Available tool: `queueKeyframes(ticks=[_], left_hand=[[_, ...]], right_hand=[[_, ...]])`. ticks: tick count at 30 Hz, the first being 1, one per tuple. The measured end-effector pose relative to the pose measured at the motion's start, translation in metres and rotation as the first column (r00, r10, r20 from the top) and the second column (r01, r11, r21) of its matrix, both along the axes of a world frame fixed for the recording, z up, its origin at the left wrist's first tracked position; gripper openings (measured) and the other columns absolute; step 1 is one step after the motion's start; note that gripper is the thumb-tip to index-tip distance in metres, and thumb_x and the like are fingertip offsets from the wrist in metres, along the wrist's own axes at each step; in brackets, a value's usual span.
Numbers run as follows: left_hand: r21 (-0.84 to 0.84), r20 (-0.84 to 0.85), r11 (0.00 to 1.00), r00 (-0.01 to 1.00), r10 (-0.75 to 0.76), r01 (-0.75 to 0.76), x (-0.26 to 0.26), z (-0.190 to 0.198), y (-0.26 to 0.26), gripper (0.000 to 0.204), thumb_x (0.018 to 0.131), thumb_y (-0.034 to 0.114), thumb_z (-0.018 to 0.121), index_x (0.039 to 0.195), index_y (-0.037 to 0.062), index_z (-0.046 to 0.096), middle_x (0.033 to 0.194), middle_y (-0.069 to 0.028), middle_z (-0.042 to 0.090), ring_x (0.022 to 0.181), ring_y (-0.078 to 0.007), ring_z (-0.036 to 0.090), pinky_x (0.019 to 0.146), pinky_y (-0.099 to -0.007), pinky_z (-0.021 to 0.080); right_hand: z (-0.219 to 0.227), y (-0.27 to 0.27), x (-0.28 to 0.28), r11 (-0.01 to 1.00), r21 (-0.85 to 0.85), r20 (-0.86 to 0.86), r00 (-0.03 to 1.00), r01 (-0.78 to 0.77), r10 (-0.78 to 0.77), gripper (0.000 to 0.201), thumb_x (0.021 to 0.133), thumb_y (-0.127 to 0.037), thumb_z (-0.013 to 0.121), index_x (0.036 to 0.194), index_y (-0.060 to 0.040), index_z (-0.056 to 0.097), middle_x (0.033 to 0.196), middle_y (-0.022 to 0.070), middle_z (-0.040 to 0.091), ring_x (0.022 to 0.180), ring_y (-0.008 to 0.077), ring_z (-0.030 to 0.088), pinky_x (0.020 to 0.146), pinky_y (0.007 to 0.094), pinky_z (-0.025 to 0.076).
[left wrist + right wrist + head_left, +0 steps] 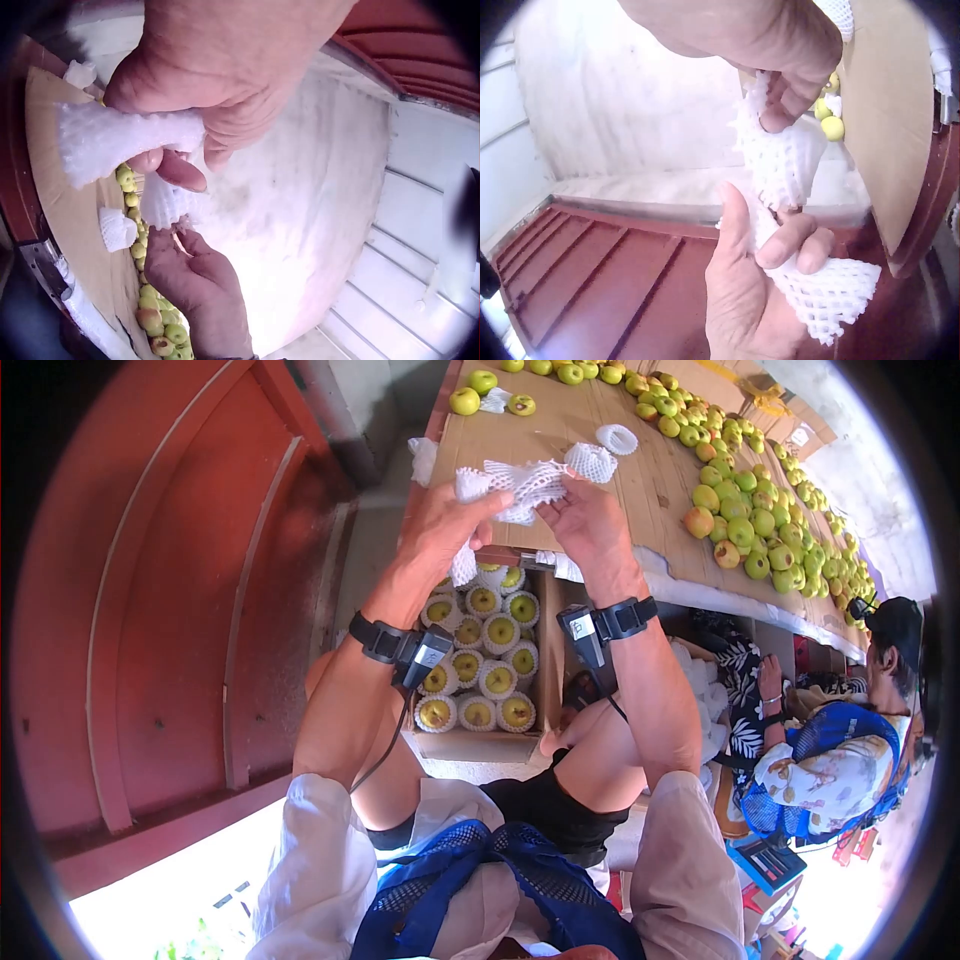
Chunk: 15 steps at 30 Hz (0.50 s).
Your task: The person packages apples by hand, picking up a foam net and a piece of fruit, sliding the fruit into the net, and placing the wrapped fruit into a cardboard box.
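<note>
White foam fruit netting [525,488] spans the gap between both hands, above the near edge of the cardboard-covered table. My left hand [450,520] grips it with curled fingers, and a flared piece of foam netting [829,296] sticks out past those fingers. The right hand [590,520] pinches the other end between thumb and fingertips, as the right wrist view shows from close up. No apple shows inside the netting. Below the hands, a cardboard box [548,650] holds rows of yellow-green apples [500,630] in white foam nets.
On the table [650,520] lies a long heap of loose apples [750,520]. Loose foam nets [592,462] rest beyond my right hand. A red panelled door [170,590] stands at left. Another person [830,760] sits at right.
</note>
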State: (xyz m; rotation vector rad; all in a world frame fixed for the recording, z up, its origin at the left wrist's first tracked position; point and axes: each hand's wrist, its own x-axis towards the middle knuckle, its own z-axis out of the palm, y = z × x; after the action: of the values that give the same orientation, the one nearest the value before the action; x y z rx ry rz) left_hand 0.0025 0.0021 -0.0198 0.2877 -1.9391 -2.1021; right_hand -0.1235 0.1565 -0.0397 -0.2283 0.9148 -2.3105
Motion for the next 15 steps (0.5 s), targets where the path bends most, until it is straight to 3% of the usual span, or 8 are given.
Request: queueKeyframes(ticks=[4, 7, 10, 13, 15], left_hand=[[0.020, 0.001, 0.997, 0.997, -0.074, 0.074, 0.001, -0.004, -0.003, 0.016, 0.091, 0.013, 0.071, 0.101, 0.0013, 0.066, 0.084, 0.0001, 0.061, 0.059, -0.0069, 0.050, 0.052, -0.0229, 0.037], [0.080, -0.025, 0.996, 0.999, -0.046, 0.048, -0.001, -0.006, 0.000, 0.019, 0.091, 0.014, 0.071, 0.104, 0.0007, 0.067, 0.087, -0.0012, 0.062, 0.059, -0.0072, 0.050, 0.052, -0.0229, 0.038], [0.102, -0.038, 0.993, 0.997, -0.061, 0.065, 0.000, 0.000, -0.004, 0.022, 0.092, 0.015, 0.071, 0.106, 0.0003, 0.066, 0.090, -0.0024, 0.063, 0.058, -0.0075, 0.050, 0.052, -0.0230, 0.038], [0.103, -0.027, 0.993, 0.998, -0.058, 0.061, 0.002, 0.005, -0.003, 0.023, 0.092, 0.017, 0.071, 0.108, 0.0002, 0.066, 0.091, -0.0032, 0.064, 0.058, -0.0078, 0.051, 0.051, -0.0230, 0.039], [0.128, -0.045, 0.990, 0.997, -0.059, 0.064, 0.001, 0.007, 0.000, 0.023, 0.093, 0.017, 0.070, 0.108, 0.0003, 0.066, 0.092, -0.0035, 0.064, 0.058, -0.0078, 0.051, 0.051, -0.0229, 0.040]], right_hand=[[0.000, -0.002, -0.002, 0.998, -0.059, -0.033, 0.999, -0.023, 0.021, 0.020, 0.101, -0.008, 0.047, 0.116, -0.0003, 0.058, 0.111, 0.0116, 0.064, 0.101, 0.0237, 0.062, 0.092, 0.0406, 0.052], [0.000, -0.002, -0.001, 0.999, -0.037, -0.075, 0.997, -0.022, 0.019, 0.020, 0.100, -0.008, 0.049, 0.117, 0.0006, 0.057, 0.110, 0.0107, 0.065, 0.097, 0.0217, 0.064, 0.088, 0.0366, 0.053], [-0.007, -0.004, -0.007, 0.989, 0.113, -0.199, 0.977, 0.100, -0.076, 0.022, 0.100, -0.010, 0.052, 0.117, 0.0017, 0.058, 0.103, 0.0084, 0.065, 0.088, 0.0168, 0.064, 0.077, 0.0310, 0.053], [-0.004, -0.008, -0.009, 0.903, 0.264, -0.454, 0.870, 0.340, -0.195, 0.023, 0.099, -0.011, 0.055, 0.117, 0.0026, 0.059, 0.096, 0.0059, 0.065, 0.081, 0.0122, 0.061, 0.069, 0.0280, 0.050], [-0.001, -0.008, -0.007, 0.890, 0.292, -0.459, 0.867, 0.350, -0.191, 0.023, 0.099, -0.012, 0.057, 0.117, 0.0020, 0.062, 0.095, 0.0041, 0.065, 0.082, 0.0110, 0.061, 0.070, 0.0254, 0.050]])
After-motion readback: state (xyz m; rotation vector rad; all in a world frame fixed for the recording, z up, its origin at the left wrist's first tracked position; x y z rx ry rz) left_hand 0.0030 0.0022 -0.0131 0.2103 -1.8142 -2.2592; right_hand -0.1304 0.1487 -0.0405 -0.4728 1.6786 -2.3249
